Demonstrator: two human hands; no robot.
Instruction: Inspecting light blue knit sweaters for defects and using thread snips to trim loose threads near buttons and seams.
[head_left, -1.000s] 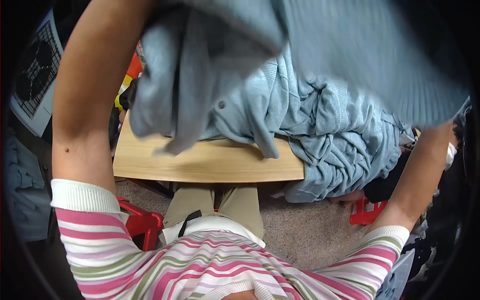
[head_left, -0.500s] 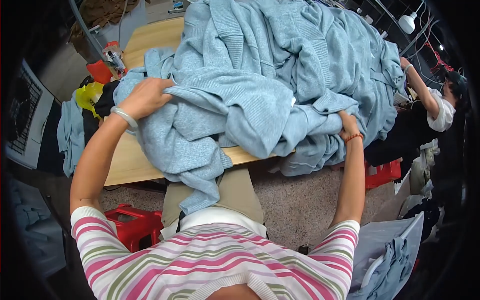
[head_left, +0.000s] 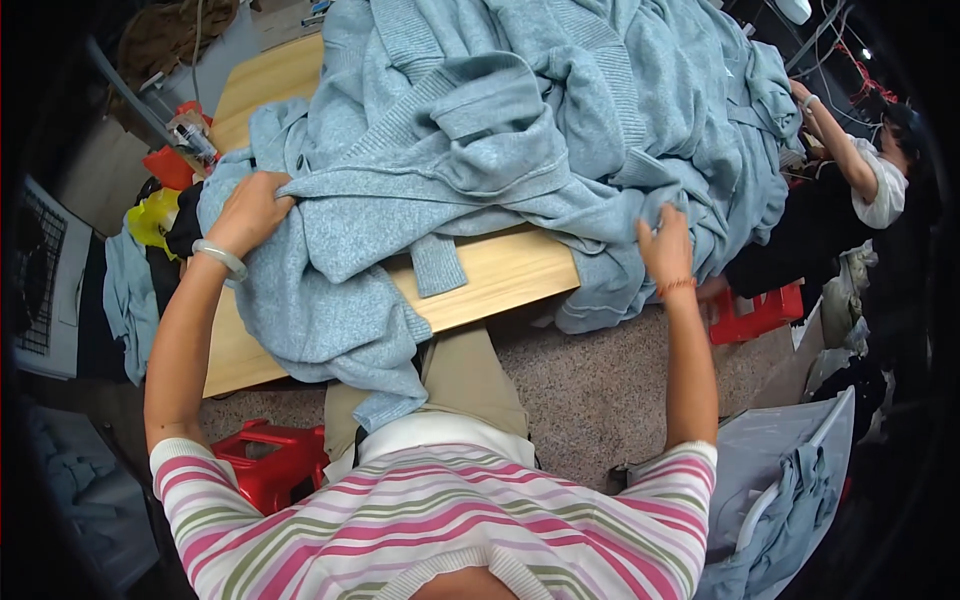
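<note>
Sweater: We see a light blue knit sweater (head_left: 400,230) lying across the near edge of the wooden surface (head_left: 500,275). One end hangs down over the edge onto our lap.
Long way: It runs from our left to our right, so it lies sideways between our two hands.
Left hand: Our left hand (head_left: 250,212) is closed on the left end of the sweater, with the fingers bunched into the knit.
Right hand: Our right hand (head_left: 667,245) is at the right end and touches the blue fabric there. We think it pinches a fold, but the fingers are partly hidden.
Which is nearer: Both hands are on the cloth, one at each end. The thick middle part sits closer to our left hand.
Pile: A big heap of more blue knits (head_left: 640,110) lies just behind, touching our sweater.
Nearby: A red stool (head_left: 265,465) stands on the floor by our left leg. Another person's arm (head_left: 835,145) reaches the pile at the far right.
</note>
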